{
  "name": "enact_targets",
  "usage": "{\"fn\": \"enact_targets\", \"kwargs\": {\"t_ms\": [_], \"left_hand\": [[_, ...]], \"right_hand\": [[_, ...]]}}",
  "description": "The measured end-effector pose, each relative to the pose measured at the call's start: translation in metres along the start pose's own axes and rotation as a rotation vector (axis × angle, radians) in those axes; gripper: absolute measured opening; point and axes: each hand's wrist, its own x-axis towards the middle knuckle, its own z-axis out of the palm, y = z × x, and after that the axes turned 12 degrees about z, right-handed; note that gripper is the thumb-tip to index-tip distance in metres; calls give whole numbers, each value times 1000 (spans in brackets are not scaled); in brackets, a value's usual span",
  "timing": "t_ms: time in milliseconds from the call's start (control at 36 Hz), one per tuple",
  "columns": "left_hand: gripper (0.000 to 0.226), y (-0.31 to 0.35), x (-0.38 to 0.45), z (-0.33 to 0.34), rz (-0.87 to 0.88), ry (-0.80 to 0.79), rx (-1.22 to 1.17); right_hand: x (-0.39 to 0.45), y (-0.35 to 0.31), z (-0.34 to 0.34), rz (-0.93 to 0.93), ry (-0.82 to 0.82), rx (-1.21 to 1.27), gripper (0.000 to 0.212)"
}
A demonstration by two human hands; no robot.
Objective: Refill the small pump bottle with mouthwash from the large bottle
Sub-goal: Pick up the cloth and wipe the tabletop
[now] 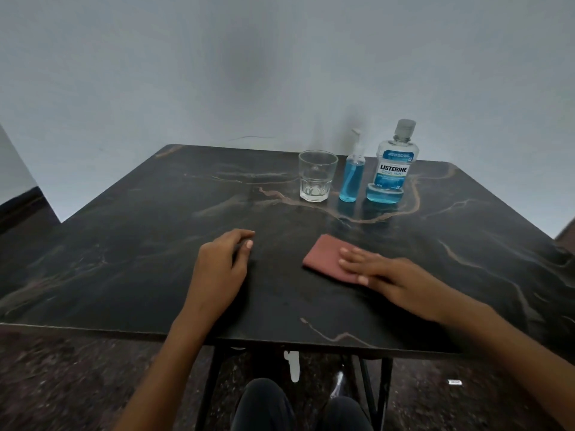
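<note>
While both bottles stand capped and untouched at the far side of the bench (124, 244), the refill itself looks not yet begun. The large bottle (392, 164) of blue mouthwash is upright at the far right with its grey cap on; the small pump bottle (352, 175) stands just beside it on the left, pump head in place and already showing blue liquid well up its body. An empty-looking glass (315, 175) sits next in the row, though whether a little clear liquid lies in its base is hard to tell from this distance.

Nearer the person, the left hand (222, 269) rests on the bench with fingers loosely curled and nothing in them. The right hand (382, 272) lies flat, fingers straight, on a folded reddish cloth (323, 259), pressing rather than gripping it.

I judge this a preparatory moment, cloth laid ready for drips. The next move probably calls for reaching across to the pump bottle, steadying its body with one hand and unscrewing the pump with the other, then uncapping the big bottle. Narrow neck and slim base suggest a firm hold while pouring.
</note>
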Motion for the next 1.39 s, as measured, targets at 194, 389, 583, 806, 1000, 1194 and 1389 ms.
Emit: {"fn": "enact_targets", "kwargs": {"t_ms": [194, 389, 583, 806, 1000, 1194, 1389], "left_hand": [[18, 1, 1, 1, -2, -12, -7], [19, 0, 2, 2, 8, -18, 0], [17, 1, 2, 3, 49, -43, 40], [16, 1, 1, 2, 52, -77, 19], [16, 0, 1, 2, 61, -104, 20], [15, 2, 2, 2, 68, -99, 21], [17, 0, 4, -7, -88, 0, -155]], "right_hand": [[58, -21, 6, 128, 47, -82, 44], [74, -73, 39, -45, -39, -73, 43], [18, -69, 41, -194, -90, 15, 40], [-53, -20, 18, -54, -38, 213, 39], [-85, 8, 13, 118, 156, 239, 42], [-61, 33, 8, 351, 365, 49, 39], [13, 45, -15, 535, 348, -76, 41]]}}
